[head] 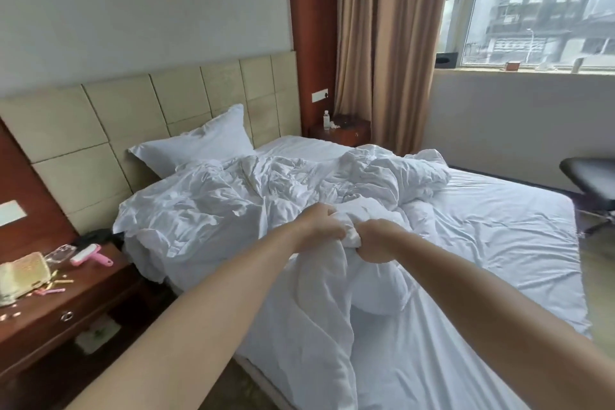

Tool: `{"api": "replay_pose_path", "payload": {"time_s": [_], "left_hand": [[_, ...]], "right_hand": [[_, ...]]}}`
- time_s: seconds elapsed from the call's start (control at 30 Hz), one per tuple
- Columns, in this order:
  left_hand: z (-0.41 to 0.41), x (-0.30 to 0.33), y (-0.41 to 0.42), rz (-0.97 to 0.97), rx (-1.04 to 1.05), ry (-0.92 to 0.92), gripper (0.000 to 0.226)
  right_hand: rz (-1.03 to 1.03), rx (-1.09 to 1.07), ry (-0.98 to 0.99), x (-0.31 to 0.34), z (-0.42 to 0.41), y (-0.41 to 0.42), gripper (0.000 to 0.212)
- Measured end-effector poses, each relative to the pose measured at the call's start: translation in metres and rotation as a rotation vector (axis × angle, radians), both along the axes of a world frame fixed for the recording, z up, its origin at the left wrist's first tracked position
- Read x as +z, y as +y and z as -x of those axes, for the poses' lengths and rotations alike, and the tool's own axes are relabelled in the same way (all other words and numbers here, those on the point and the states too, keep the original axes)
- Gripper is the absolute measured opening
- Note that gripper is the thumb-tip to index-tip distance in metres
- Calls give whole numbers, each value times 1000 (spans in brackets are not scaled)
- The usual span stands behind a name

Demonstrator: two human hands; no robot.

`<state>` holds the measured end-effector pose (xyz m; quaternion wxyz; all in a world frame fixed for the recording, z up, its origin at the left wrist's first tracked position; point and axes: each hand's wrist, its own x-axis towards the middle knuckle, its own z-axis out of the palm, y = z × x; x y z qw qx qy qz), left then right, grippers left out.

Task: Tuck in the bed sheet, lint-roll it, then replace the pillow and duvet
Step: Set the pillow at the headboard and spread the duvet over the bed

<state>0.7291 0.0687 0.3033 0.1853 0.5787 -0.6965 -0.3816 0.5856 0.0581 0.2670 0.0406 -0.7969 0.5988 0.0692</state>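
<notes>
The duvet [266, 203] lies crumpled in a white heap across the head half of the bed, its near edge bunched and gripped by a person reaching in from the bed's left side. The left hand [324, 226] and the right hand [372, 243] sit close together, each with its fingers [332, 236] curled tight into a fistful of the fabric, and a fold of it hangs down between the forearms over the mattress edge. The bed sheet [499, 243] shows bare and lightly wrinkled on the foot half and along the far side, where it runs to the mattress edge. A pillow [196, 143] leans against the padded headboard [100, 130], its lower edge touching the heap.

Beside the bed on the left, a wooden surface [83, 293] holds a pink lint roller [90, 255], lying on its side near the back edge, with a yellowish pouch [23, 276] and small scattered items in front of it. On the far side a strip of floor separates the bed from the wall under the window [549, 3], with a black chair [592, 183] standing there near the foot corner and a brown curtain [382, 43] hanging by a second nightstand [342, 131].
</notes>
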Motion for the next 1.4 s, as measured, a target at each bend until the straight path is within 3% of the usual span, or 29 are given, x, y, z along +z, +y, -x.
{"api": "replay_pose_path", "payload": {"time_s": [0.1,0.17,0.23,0.53,0.73,0.97,1.1,1.23,1.4], "left_hand": [[23,11,40,22,34,8,9],[39,15,67,46,51,26,20],[56,12,100,70,29,44,17],[147,-35,240,-84,0,56,33],[223,-30,297,-72,52,9,40],[308,-48,360,-94,199,-43,13],[360,-35,390,-25,283,2,39],[395,-21,412,26,342,-51,30],[431,-43,432,-25,257,-240,22]], "right_hand": [[53,-6,33,13,27,29,33],[70,2,47,21,45,53,30],[94,16,76,25,64,85,28],[53,178,300,-3,160,231,33],[42,204,252,-5,238,271,31],[47,370,210,-23,319,310,33],[82,421,179,-13,363,318,34],[79,463,127,-9,391,326,27],[77,518,-59,-27,415,328,80]]}}
